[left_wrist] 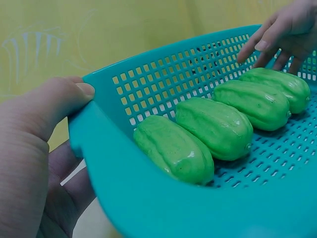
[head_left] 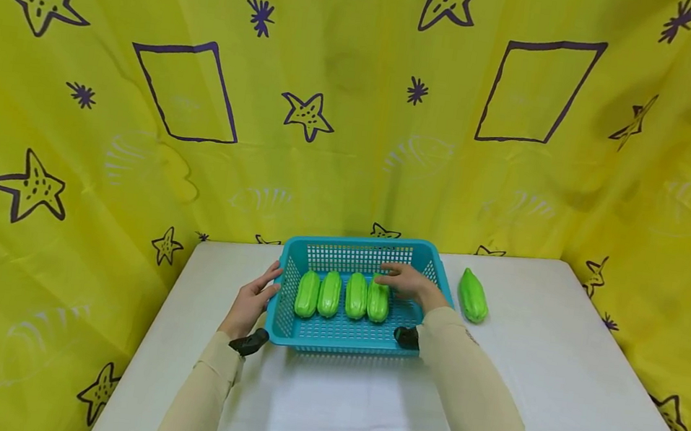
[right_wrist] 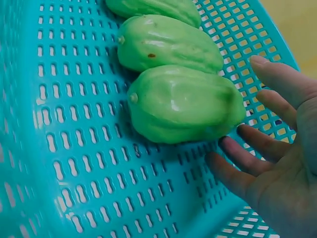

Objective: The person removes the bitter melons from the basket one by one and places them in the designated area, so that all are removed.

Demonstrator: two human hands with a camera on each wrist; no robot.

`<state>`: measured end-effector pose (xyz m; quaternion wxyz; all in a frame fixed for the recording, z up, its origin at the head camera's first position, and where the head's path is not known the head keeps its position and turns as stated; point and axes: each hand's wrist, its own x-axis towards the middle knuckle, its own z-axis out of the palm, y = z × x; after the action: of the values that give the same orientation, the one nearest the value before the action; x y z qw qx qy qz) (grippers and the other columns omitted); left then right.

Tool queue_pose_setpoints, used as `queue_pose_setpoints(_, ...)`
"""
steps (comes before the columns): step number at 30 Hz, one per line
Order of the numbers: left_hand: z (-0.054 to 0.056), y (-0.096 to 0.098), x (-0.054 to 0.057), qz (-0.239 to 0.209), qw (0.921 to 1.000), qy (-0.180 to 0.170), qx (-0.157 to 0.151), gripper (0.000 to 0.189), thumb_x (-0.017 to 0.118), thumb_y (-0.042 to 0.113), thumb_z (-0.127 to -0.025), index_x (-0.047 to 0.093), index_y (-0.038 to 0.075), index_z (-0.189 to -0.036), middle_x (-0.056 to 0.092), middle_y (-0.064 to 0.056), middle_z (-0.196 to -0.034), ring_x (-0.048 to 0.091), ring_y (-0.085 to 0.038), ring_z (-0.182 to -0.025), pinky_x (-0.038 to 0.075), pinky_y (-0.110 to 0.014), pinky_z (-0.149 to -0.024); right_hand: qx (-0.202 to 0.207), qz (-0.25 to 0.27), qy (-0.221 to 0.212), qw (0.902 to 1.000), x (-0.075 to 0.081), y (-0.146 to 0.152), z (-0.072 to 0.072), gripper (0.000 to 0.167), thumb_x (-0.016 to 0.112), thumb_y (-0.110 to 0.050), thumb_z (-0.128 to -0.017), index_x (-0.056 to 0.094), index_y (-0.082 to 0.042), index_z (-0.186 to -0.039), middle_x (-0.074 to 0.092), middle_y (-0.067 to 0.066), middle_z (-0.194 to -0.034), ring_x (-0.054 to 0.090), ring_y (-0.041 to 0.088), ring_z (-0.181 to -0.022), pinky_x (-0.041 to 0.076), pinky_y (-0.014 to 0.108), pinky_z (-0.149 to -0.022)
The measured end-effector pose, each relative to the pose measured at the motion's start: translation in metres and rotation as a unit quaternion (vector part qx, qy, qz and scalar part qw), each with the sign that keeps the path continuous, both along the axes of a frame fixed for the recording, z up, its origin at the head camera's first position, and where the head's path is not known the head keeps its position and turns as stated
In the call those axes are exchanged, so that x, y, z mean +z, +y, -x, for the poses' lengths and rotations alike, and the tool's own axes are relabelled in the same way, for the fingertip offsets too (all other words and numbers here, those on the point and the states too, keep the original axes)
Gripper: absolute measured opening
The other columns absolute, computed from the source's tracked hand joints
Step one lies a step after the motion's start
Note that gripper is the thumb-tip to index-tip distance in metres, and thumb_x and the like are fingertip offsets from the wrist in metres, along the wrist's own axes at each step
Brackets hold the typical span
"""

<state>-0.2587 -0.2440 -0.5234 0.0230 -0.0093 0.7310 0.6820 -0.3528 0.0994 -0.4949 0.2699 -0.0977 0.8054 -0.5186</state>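
Observation:
A turquoise plastic basket (head_left: pixel 358 238) stands on the white table and holds several glossy, ridged green fruits that look like papayas, laid side by side. My left hand (head_left: pixel 249 303) grips the basket's left rim, thumb over the edge and fingers outside, as the left wrist view shows. Inside the basket, my right hand (head_left: pixel 405 282) is at the far end of the rightmost papaya (right_wrist: pixel 185 104). Its fingers are spread and loosely bent, not closed round the fruit. Whether a fingertip touches the papaya, I cannot tell. The leftmost papaya (left_wrist: pixel 173 148) lies nearest my left hand.
Another green papaya (head_left: pixel 473 296) with a pointed tip lies on the table, right of the basket. The white table (head_left: pixel 346 412) extends toward me and to both sides. Yellow patterned curtains (head_left: pixel 351 172) enclose the back and sides.

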Motion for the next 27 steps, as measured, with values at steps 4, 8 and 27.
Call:
queue_pose_setpoints(4, 0.002, -0.001, -0.004, 0.008, 1.0000, 0.004, 0.000, 0.047, 0.054, 0.023, -0.102, 0.046, 0.014, -0.147, 0.030, 0.013, -0.157, 0.023, -0.018, -0.146, 0.040, -0.046, -0.107, -0.003, -0.011, -0.012, 0.9999, -0.004, -0.003, 0.000, 0.060, 0.057, -0.021, -0.100, 0.032, -0.005, -0.152, 0.027, 0.028, -0.153, 0.028, 0.044, -0.140, 0.038, 0.057, -0.106)
queue_pose_setpoints(8, 0.002, -0.001, -0.004, 0.015, 0.9999, 0.005, -0.002, 0.047, 0.054, 0.026, -0.102, 0.046, 0.015, -0.147, 0.030, 0.013, -0.157, 0.020, -0.019, -0.147, 0.039, -0.048, -0.107, 0.007, -0.016, -0.019, 0.9997, -0.006, -0.006, 0.000, 0.061, 0.058, -0.020, -0.100, 0.032, -0.007, -0.153, 0.023, 0.028, -0.154, 0.026, 0.044, -0.141, 0.039, 0.057, -0.104)
queue_pose_setpoints(27, 0.001, -0.002, -0.004, 0.003, 0.9999, 0.015, -0.003, 0.048, 0.054, 0.024, -0.102, 0.045, 0.013, -0.147, 0.030, 0.012, -0.157, 0.022, -0.017, -0.146, 0.038, -0.046, -0.108, 0.043, -0.052, -0.017, 0.9976, -0.012, -0.007, 0.005, 0.064, 0.068, -0.012, -0.093, 0.041, -0.012, -0.150, 0.021, 0.027, -0.156, 0.034, 0.044, -0.136, 0.047, 0.053, -0.098)
